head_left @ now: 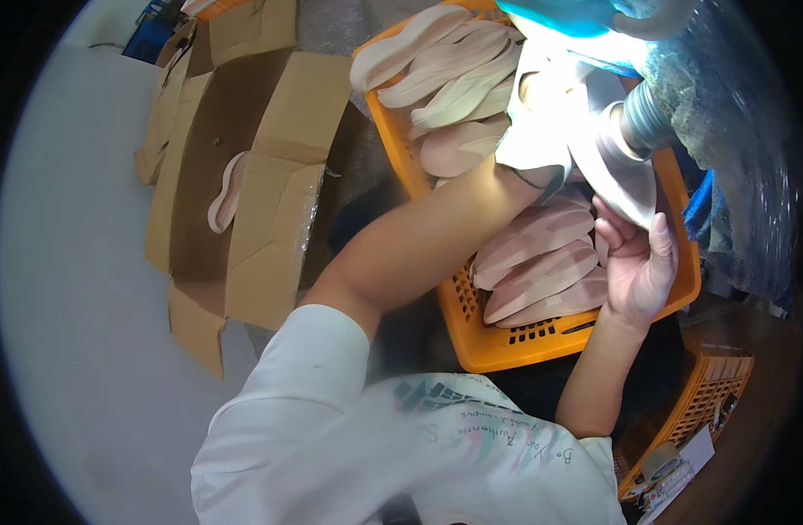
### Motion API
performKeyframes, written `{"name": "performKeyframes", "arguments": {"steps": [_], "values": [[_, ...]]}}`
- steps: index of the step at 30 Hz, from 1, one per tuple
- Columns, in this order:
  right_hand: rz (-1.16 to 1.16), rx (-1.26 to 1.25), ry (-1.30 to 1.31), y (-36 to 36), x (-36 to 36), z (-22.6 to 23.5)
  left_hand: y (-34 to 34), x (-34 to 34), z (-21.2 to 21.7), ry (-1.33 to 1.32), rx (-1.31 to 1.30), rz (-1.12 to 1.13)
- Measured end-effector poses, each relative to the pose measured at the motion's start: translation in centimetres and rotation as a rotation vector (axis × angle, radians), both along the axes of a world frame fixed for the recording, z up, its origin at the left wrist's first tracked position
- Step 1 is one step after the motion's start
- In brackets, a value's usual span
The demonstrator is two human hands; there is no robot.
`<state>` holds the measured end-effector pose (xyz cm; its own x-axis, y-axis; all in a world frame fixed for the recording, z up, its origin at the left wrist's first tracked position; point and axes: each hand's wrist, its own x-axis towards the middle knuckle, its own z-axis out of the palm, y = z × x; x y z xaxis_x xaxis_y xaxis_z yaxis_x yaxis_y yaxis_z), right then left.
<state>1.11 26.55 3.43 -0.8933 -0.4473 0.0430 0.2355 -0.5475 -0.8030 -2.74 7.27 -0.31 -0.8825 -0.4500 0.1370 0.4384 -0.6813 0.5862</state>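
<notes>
White shirt sleeve and shoulder (331, 420) fill the lower edge. Both hands grasp one pale pink foam shoe insole (624, 188) against a grey spinning sanding drum (624, 131) above the orange plastic crate's (498, 341) far right corner: the right hand (638, 262) curls under its near end, the left hand (537, 144) clamps its far end in glare. Stacked insoles (533, 262) crowd the crate to its rim. An open brown cardboard box (244, 175) lies left, holding one insole (228, 188), with bare grey floor (78, 262) beyond.
</notes>
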Motion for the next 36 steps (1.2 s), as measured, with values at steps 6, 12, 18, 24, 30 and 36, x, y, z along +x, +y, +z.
{"name": "performKeyframes", "arguments": {"steps": [6, 12, 18, 24, 30, 36], "values": [[0.097, 0.003, -0.001, -1.6, -2.9, -1.2, -1.9, -0.4, 0.0, -0.086, 0.076, 0.067], [0.061, 0.035, 0.0, -2.9, -3.0, -0.9, -2.9, -1.2, 0.5, -0.111, 0.124, 0.104], [0.02, 0.127, 0.003, -3.4, -1.3, -1.5, -3.7, 0.2, -0.7, -0.177, 0.153, 0.142], [0.143, 1.123, 0.49, 2.4, -6.3, -6.2, -10.8, 4.8, -0.5, 0.027, 0.119, 0.237], [0.045, 1.809, 0.716, 6.0, -13.6, -14.1, -17.0, 9.5, 1.5, 0.067, 0.233, 0.314], [0.092, 1.737, 1.068, 5.0, -12.1, -16.0, -12.1, 6.4, -0.2, -0.207, 0.323, 0.083]]}}
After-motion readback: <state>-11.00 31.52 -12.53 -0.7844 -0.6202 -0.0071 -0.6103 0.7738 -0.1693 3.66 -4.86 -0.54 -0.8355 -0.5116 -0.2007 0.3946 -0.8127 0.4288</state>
